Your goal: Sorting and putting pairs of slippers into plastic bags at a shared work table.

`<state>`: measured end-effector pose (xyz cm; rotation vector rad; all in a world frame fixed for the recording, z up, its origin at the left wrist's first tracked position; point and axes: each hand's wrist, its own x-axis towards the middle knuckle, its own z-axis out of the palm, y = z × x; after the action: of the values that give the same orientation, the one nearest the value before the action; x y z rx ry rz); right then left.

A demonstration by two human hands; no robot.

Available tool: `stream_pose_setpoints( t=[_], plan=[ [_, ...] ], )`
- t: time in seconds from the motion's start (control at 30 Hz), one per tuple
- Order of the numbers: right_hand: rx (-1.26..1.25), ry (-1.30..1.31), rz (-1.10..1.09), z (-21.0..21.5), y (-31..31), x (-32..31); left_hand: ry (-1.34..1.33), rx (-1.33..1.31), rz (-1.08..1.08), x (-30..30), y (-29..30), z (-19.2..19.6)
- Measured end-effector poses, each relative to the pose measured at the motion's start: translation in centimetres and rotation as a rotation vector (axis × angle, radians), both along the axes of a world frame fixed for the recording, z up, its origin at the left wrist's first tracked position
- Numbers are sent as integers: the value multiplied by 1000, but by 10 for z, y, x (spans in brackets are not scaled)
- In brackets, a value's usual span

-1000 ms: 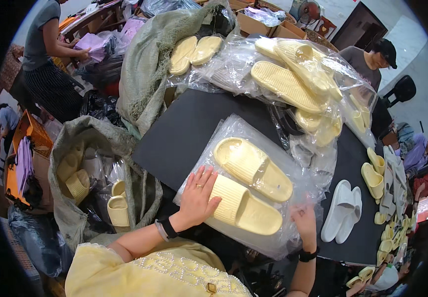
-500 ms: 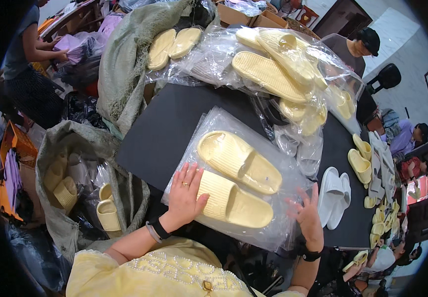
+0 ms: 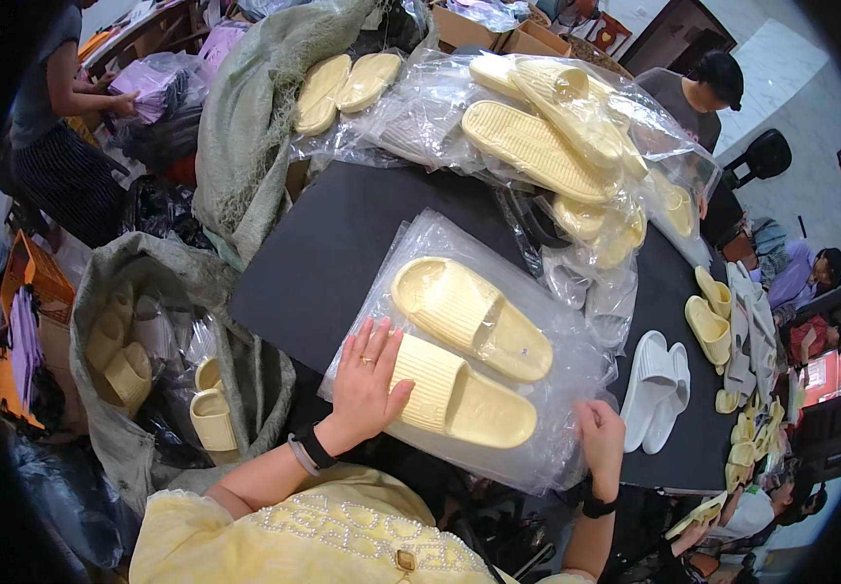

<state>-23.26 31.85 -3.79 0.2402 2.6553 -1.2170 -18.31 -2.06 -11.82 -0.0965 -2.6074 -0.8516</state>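
Observation:
A pair of pale yellow slide slippers lies side by side on a stack of clear plastic bags [image 3: 562, 462]. My left hand [image 3: 364, 386] rests flat with its fingers stretched out, touching the ribbed strap of the nearer slipper [image 3: 493, 417]. The farther slipper [image 3: 523, 352] sits just beyond it, apart from both hands. At the right edge of the stack, the fingers of my right hand [image 3: 602, 440] are pinched on the edge of a plastic bag. Whether the slippers are inside the top bag or on it, I cannot tell.
Bagged yellow slippers [image 3: 537, 151] are heaped on the far side of the black table [image 3: 328, 234]. White slippers [image 3: 656, 389] stand to the right, with more yellow ones [image 3: 708, 326] beyond. A woven sack [image 3: 114, 428] holding slippers stands left. Several people work around.
My right hand has gone from spread fingers above the stack's right side to a pinch at the bag's edge. My left hand stays on the nearer slipper.

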Motion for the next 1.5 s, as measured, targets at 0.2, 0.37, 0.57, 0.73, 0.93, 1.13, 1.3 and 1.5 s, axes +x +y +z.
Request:
stream_pose_setpoints(
  t=[0.2, 0.37, 0.57, 0.73, 0.93, 1.13, 1.3, 1.5],
  plan=[
    [10, -125, -108, -31, 46, 17, -3, 3, 9, -2, 3, 2],
    [556, 113, -131, 3, 18, 13, -18, -18, 13, -1, 1, 1],
    [81, 57, 759, 8, -3, -30, -1, -4, 23, -3, 2, 1],
    [90, 478, 964, 0, -82, -75, 19, 8, 12, -5, 3, 1],
    [132, 364, 984, -4, -140, -89, 46, 75, 39, -1, 0, -4],
    [197, 430, 1153, -12, -148, -75, 12, 28, 8, -1, -3, -2],
    [259, 522, 1068, -36, -154, -82, 16, 95, -20, -1, -4, -2],
    [340, 546, 904, -38, -108, -87, -98, 4, -8, 1, -1, -2]
  ],
)
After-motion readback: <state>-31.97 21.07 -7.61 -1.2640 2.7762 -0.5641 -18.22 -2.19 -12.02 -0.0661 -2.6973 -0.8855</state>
